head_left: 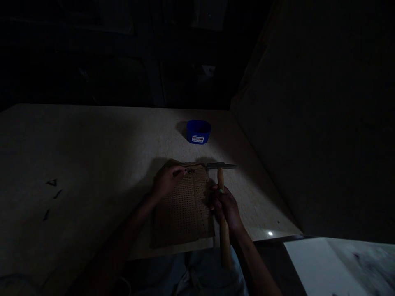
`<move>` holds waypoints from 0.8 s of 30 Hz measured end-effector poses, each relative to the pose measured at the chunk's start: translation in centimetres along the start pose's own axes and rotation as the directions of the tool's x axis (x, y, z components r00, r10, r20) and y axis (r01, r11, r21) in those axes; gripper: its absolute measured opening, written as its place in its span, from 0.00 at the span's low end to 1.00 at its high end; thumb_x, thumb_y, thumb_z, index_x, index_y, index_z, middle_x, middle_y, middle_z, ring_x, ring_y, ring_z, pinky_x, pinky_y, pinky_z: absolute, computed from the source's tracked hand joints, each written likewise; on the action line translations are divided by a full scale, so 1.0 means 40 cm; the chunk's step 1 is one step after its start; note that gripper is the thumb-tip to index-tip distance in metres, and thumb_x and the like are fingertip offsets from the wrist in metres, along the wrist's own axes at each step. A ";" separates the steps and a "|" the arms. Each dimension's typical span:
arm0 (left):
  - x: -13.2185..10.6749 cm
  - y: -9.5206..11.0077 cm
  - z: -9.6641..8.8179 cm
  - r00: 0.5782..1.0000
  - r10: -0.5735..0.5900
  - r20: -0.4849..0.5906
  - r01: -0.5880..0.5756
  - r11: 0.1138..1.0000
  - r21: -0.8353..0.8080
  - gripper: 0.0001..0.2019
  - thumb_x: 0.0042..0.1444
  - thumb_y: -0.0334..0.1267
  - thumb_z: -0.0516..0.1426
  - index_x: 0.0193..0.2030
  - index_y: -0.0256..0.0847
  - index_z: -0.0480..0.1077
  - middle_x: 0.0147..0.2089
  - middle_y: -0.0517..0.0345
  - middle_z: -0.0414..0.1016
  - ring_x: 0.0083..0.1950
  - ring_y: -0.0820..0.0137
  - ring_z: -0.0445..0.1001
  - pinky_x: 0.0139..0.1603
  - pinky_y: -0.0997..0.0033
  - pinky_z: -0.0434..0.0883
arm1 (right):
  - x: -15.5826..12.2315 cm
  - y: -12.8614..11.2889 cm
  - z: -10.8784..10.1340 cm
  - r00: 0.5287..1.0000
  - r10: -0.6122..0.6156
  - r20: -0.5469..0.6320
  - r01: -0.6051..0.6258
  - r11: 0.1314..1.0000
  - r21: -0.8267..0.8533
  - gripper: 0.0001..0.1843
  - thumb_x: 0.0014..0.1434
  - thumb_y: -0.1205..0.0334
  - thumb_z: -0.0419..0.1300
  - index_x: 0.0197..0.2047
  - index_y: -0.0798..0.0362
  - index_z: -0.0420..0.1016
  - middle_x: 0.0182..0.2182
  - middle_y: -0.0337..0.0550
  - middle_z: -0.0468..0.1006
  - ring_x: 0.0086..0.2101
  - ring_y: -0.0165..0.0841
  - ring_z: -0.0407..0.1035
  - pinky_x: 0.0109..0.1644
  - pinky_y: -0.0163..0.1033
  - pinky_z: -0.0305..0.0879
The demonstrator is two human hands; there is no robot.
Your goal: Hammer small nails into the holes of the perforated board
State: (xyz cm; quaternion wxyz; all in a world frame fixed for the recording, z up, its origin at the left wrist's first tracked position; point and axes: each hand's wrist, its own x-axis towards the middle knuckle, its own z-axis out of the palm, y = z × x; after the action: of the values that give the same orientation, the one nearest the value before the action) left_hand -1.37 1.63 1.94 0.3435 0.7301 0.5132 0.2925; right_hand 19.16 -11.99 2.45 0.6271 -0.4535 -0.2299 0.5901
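Note:
A brown board (185, 209) studded with rows of small dark nails lies on the pale table (92, 156) in front of me. My left hand (168, 181) rests on its far left part, fingers pinched on a small dark nail (189, 170) at the top edge. My right hand (226, 207) is wrapped round the wooden handle of a hammer (220, 176). The hammer's metal head hovers just right of the nail, level with the board's far edge.
A blue tub (198, 131) with a label stands farther back on the table. A few dark loose bits (52, 191) lie at the left. A dark upright panel (308, 144) borders the table on the right. A white sheet (333, 263) sits at lower right. The room is very dim.

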 end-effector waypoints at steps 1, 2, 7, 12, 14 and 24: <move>0.000 0.000 0.000 1.000 0.009 0.001 -0.009 1.000 0.018 0.12 0.59 0.46 0.60 0.44 0.45 0.81 0.43 0.54 0.84 0.42 0.62 0.81 0.45 0.63 0.76 | 0.001 0.001 -0.001 1.000 -0.003 0.006 0.003 1.000 0.005 0.15 0.56 0.53 0.66 0.43 0.53 0.74 0.14 0.24 0.62 0.12 0.23 0.54 0.21 0.32 0.61; 0.000 0.001 0.001 1.000 0.026 0.000 -0.026 0.999 0.036 0.12 0.60 0.45 0.59 0.44 0.45 0.81 0.43 0.54 0.84 0.43 0.62 0.80 0.45 0.63 0.76 | 0.002 0.001 -0.001 1.000 -0.008 0.009 0.008 1.000 0.011 0.14 0.56 0.54 0.66 0.42 0.53 0.74 0.14 0.24 0.62 0.12 0.23 0.53 0.21 0.33 0.62; 0.001 0.001 0.004 0.989 0.145 -0.011 -0.143 0.984 0.106 0.09 0.62 0.41 0.58 0.42 0.45 0.80 0.45 0.54 0.82 0.48 0.61 0.78 0.53 0.60 0.73 | 0.003 0.004 -0.002 1.000 -0.006 -0.008 0.006 1.000 0.004 0.15 0.56 0.54 0.66 0.43 0.53 0.73 0.14 0.24 0.62 0.12 0.24 0.55 0.19 0.31 0.58; -0.001 0.003 0.008 0.985 0.173 0.009 -0.173 0.976 0.135 0.10 0.64 0.41 0.56 0.42 0.46 0.80 0.46 0.55 0.81 0.49 0.61 0.77 0.54 0.59 0.73 | 0.005 0.008 -0.008 1.000 0.006 -0.001 -0.006 1.000 0.018 0.15 0.56 0.54 0.66 0.43 0.53 0.73 0.15 0.25 0.63 0.12 0.23 0.54 0.18 0.31 0.55; -0.001 0.005 0.008 0.984 0.177 0.013 -0.177 0.973 0.151 0.11 0.64 0.41 0.56 0.43 0.46 0.81 0.46 0.54 0.81 0.48 0.61 0.76 0.54 0.59 0.73 | 0.008 0.012 -0.012 1.000 0.003 0.010 -0.003 1.000 0.025 0.14 0.57 0.55 0.65 0.43 0.53 0.73 0.15 0.24 0.62 0.12 0.22 0.53 0.19 0.31 0.57; 0.001 0.024 -0.005 0.963 0.253 0.090 -0.267 0.929 0.257 0.12 0.66 0.38 0.54 0.44 0.45 0.80 0.47 0.53 0.79 0.50 0.61 0.74 0.55 0.60 0.73 | 0.010 0.019 -0.016 0.999 -0.035 0.040 0.033 0.998 0.050 0.11 0.59 0.57 0.64 0.43 0.52 0.74 0.15 0.22 0.61 0.11 0.21 0.49 0.24 0.33 0.65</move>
State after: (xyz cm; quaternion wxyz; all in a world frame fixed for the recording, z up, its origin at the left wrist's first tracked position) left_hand -0.99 1.47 2.83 0.2145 0.8390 0.4369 0.2433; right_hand 19.34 -11.88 1.40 0.6432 -0.4217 -0.2359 0.5940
